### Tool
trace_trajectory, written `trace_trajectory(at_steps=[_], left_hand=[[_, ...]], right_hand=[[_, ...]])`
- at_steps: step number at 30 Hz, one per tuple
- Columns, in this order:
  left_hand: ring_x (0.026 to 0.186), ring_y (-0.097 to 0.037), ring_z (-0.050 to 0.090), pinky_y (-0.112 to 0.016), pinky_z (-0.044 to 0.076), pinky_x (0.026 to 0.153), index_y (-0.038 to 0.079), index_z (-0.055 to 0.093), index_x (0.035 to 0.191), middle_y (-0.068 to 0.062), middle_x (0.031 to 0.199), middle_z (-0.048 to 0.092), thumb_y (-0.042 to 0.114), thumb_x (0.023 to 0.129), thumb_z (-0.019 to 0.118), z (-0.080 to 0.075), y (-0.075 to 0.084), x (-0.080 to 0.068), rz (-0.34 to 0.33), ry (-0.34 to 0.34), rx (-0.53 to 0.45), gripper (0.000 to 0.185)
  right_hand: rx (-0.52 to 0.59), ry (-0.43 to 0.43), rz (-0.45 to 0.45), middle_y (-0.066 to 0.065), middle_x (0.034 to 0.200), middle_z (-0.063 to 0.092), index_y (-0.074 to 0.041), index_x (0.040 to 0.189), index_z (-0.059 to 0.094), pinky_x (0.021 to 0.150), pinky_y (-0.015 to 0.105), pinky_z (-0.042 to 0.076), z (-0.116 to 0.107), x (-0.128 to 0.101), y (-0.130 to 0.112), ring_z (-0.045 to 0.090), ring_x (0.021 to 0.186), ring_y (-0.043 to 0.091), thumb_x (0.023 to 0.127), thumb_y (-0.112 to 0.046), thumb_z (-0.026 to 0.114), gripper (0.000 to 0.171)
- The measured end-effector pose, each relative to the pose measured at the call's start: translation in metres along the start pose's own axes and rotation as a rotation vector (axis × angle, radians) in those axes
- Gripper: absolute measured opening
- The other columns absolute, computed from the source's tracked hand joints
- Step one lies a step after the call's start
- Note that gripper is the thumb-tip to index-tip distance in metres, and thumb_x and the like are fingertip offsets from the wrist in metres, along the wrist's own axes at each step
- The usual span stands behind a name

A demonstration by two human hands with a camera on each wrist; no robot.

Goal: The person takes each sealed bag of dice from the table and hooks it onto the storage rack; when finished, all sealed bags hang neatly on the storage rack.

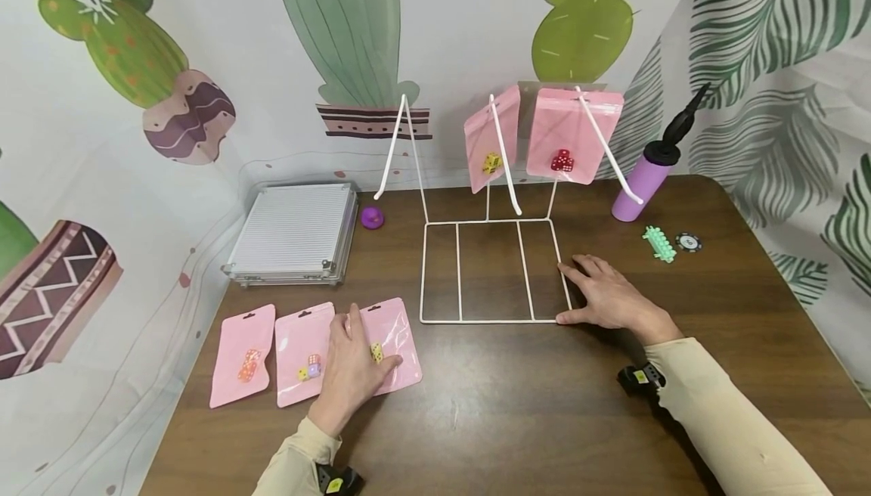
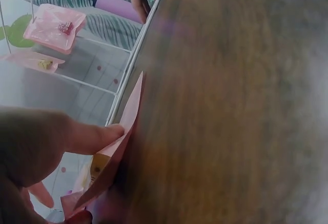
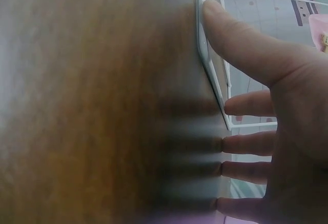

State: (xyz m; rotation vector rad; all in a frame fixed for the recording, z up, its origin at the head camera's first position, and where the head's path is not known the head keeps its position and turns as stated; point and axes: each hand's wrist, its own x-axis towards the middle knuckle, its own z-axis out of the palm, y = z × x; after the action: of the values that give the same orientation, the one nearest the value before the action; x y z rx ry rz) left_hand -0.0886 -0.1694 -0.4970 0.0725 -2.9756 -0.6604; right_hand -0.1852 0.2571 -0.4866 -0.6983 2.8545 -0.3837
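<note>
Lower left of the head view: three flat pink pouches lie in a row on the dark wood-grain surface (image 1: pixel 517 405), each a glossy plastic sleeve with a hang hole and small dice inside. The left hand (image 1: pixel 350 367) rests on the rightmost pouch (image 1: pixel 398 348), fingers (image 2: pixel 95 137) lightly spread and flat on the slick film; whether they already pinch an edge cannot be told. In the left wrist view the thumb lifts one thin, flexible edge of the pouch off the wood. To lift it cleanly, a pinch near the hang hole would probably serve best, since the film is slippery and the dice shift the weight low.

Centre: a white wire rack (image 1: pixel 493 273), thin and rigid, with a rectangular base and slanted pegs. Two more pink pouches (image 1: pixel 571 137) hang from the pegs in the upper middle of the frame.

Right of centre: the right hand (image 1: pixel 609 296) lies flat at the rack's lower right corner, fingers spread, thumb against the wire, steadying the light frame.
</note>
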Motion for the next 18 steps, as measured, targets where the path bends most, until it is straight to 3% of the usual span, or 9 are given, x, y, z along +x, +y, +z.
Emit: trace_trajectory(at_steps=[3, 7, 12, 18], left_hand=[[0.107, -0.046, 0.055, -0.051, 0.051, 0.091, -0.009, 0.019, 0.15, -0.035, 0.135, 0.032, 0.032, 0.057, 0.094, 0.0012, 0.0011, -0.0007, -0.003, 0.036, -0.033, 0.126], [0.091, -0.041, 0.06, -0.049, 0.054, 0.078, -0.01, 0.017, 0.15, -0.034, 0.124, 0.042, 0.029, 0.056, 0.094, 0.0016, 0.0029, -0.0013, 0.006, 0.044, -0.036, 0.128], [0.08, -0.035, 0.058, -0.049, 0.053, 0.073, -0.008, 0.019, 0.15, -0.026, 0.118, 0.047, 0.027, 0.058, 0.093, 0.0017, 0.0046, -0.0023, 0.014, 0.034, -0.037, 0.123], [0.073, -0.032, 0.057, -0.048, 0.053, 0.065, -0.002, 0.026, 0.15, -0.021, 0.12, 0.047, 0.022, 0.064, 0.09, 0.0021, 0.0041, -0.0031, 0.065, 0.079, -0.064, 0.11]], right_hand=[[0.001, -0.003, 0.001, 0.033, 0.147, 0.033, 0.0, 0.146, 0.04, 0.108, 0.068, 0.027, -0.0002, 0.0003, 0.0005, 0.027, 0.135, 0.054, 0.077, -0.059, 0.073, 0.097], [0.007, -0.004, 0.007, 0.033, 0.148, 0.032, -0.001, 0.147, 0.039, 0.108, 0.068, 0.026, 0.0, 0.0006, 0.0013, 0.026, 0.135, 0.054, 0.077, -0.06, 0.073, 0.097], [0.009, -0.017, 0.014, 0.033, 0.148, 0.031, -0.001, 0.147, 0.038, 0.108, 0.068, 0.025, 0.0009, 0.0008, 0.0021, 0.025, 0.136, 0.054, 0.077, -0.061, 0.072, 0.098], [0.016, -0.027, 0.023, 0.033, 0.149, 0.03, -0.001, 0.148, 0.038, 0.108, 0.068, 0.024, 0.0004, 0.0005, 0.001, 0.024, 0.136, 0.054, 0.077, -0.06, 0.072, 0.098]])
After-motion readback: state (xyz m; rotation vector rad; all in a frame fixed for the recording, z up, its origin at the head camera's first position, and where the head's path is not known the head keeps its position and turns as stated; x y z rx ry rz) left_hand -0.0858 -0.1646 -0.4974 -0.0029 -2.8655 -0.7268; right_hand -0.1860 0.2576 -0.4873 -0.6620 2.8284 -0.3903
